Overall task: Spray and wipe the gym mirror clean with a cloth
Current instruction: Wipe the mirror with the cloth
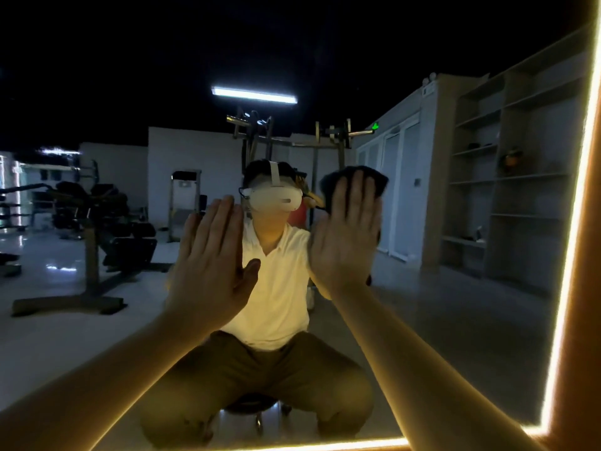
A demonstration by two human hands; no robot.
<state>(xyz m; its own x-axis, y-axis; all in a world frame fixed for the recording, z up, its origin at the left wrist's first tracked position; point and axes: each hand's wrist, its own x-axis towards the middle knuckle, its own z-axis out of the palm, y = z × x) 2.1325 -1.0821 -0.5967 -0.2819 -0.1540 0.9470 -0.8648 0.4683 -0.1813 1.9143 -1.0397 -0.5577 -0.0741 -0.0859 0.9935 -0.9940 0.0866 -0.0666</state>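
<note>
I see left hand (211,255) flat, fingers straight, braced on mirror (455,320) left of centre. Right hand (344,236) also flat, pressing dark cloth (354,177) to glass right of centre. My advice: even palm pressure, overlapping strokes, working toward lit right edge (566,255).

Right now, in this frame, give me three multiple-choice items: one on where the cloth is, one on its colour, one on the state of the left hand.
1. Where is the cloth?
A in a bucket
B under the right hand, against the mirror
C over the person's shoulder

2. What colour is the cloth?
A white
B yellow
C dark

3. How is the left hand?
A flat, fingers straight, holding nothing
B gripping a bottle
C in a fist

Answers:
1 B, its edges show above and beside the right hand's fingers.
2 C, it looks near black.
3 A, all its fingers lie straight with nothing in them.
</note>
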